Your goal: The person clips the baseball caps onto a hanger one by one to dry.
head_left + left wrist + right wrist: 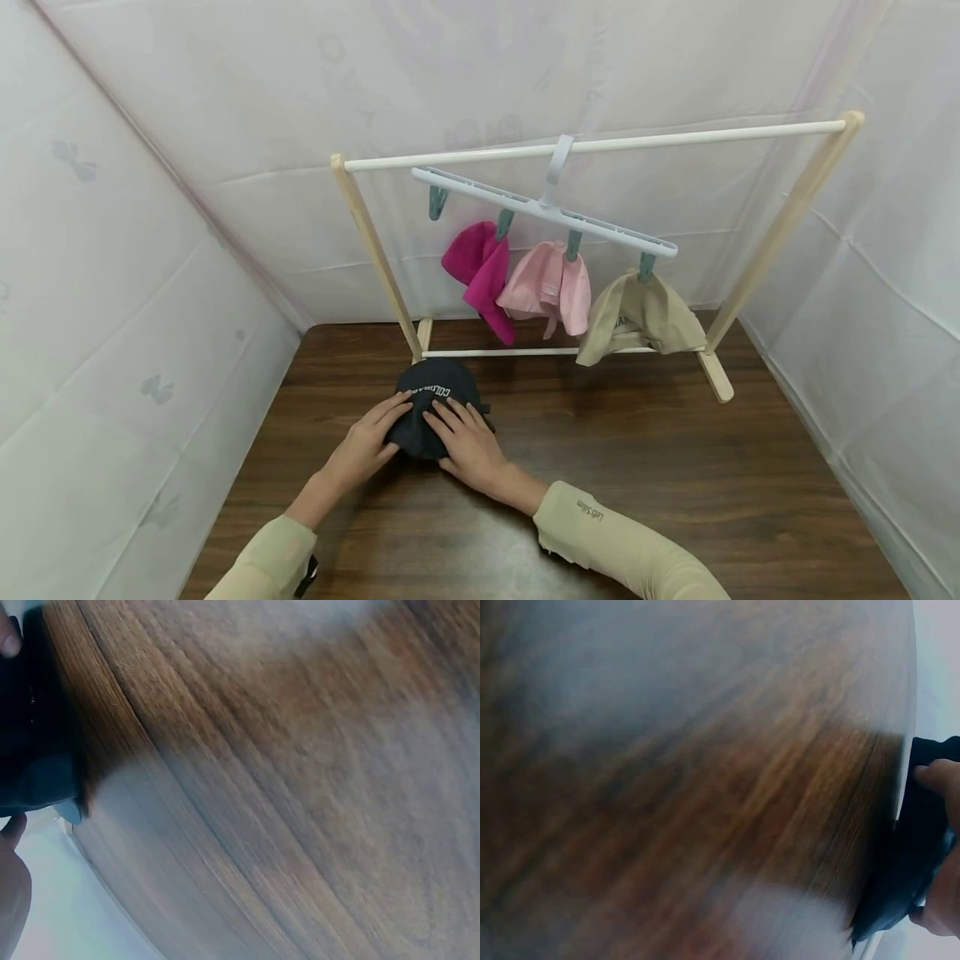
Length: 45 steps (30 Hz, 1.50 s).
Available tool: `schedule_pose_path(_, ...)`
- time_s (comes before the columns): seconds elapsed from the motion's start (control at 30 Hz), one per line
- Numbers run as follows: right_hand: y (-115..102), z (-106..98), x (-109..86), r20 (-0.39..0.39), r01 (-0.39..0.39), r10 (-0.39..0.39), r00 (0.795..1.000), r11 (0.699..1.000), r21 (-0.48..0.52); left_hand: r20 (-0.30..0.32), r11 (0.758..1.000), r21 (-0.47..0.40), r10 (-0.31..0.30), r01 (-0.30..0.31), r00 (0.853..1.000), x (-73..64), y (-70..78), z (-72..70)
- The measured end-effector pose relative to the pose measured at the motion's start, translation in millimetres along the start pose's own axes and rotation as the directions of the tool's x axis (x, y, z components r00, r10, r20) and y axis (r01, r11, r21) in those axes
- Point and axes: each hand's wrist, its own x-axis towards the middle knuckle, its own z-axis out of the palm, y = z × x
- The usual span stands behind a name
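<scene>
A dark navy baseball cap (450,375) with white lettering is at the table's left, before the rack's left foot. My left hand (365,443) holds its left side, fingers over the top and thumb lower down. On the other side my right hand (474,450) grips the cap, its fingers spread over the front. In the left wrist view the cap (41,780) shows as a dark shape at the left edge, with parts of a hand above and below. The right wrist view has the cap (904,892) between thumb and finger. The cap's underside is hidden.
Behind stands a wooden rack with a white rail (712,138). A pale blue clip hanger (551,212) carries a magenta cap (472,258), a pink cap (536,283) and a beige cap (645,308). Its leftmost clip (437,202) holds nothing. White sheeting surrounds the brown table (675,450).
</scene>
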Motion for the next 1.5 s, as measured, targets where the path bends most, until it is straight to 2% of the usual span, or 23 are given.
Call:
schedule_pose_path(0.27, 4.5, -6.4, 5.0, -0.088, 0.040, -0.036, 0.995, 0.998, 0.048, -0.050, 1.000, -0.018, -0.009, 0.008, 0.999, 3.1, -4.8, -2.5)
schedule_pose_path(0.53, 14.0, -15.2, 15.9, -0.225, 0.081, -0.044, 0.973, 0.985, 0.155, -0.059, 0.999, -0.035, -0.032, 0.030, 0.998, 6.7, -11.0, -6.0)
schedule_pose_path(0.67, 18.1, -21.1, 24.0, -0.243, 0.097, -0.049, 0.969, 0.977, 0.192, -0.043, 0.999, -0.024, -0.040, 0.039, 0.998, 10.1, -13.5, -8.9)
schedule_pose_path(0.8, 21.0, -25.9, 30.9, -0.256, 0.105, -0.048, 0.965, 0.971, 0.214, -0.042, 1.000, 0.003, -0.010, 0.010, 0.999, 13.0, -17.2, -10.9)
schedule_pose_path(1.03, 25.0, -29.6, 37.3, -0.335, 0.156, -0.070, 0.940, 0.959, 0.235, -0.124, 0.998, 0.015, 0.062, -0.061, 0.990, 18.1, -23.0, -9.9)
schedule_pose_path(1.17, 26.4, -30.5, 38.3, -0.351, 0.168, -0.069, 0.934, 0.951, 0.261, -0.127, 0.999, 0.010, 0.051, -0.051, 0.991, 19.0, -22.9, -9.1)
schedule_pose_path(1.33, 26.2, -31.7, 37.7, -0.361, 0.181, -0.075, 0.930, 0.945, 0.272, -0.097, 1.000, -0.008, 0.018, -0.019, 0.995, 18.0, -21.8, -10.0)
schedule_pose_path(1.5, 25.4, -33.7, 36.9, -0.363, 0.160, -0.049, 0.930, 0.946, 0.283, -0.091, 1.000, -0.020, 0.014, -0.016, 0.996, 20.2, -22.8, -9.8)
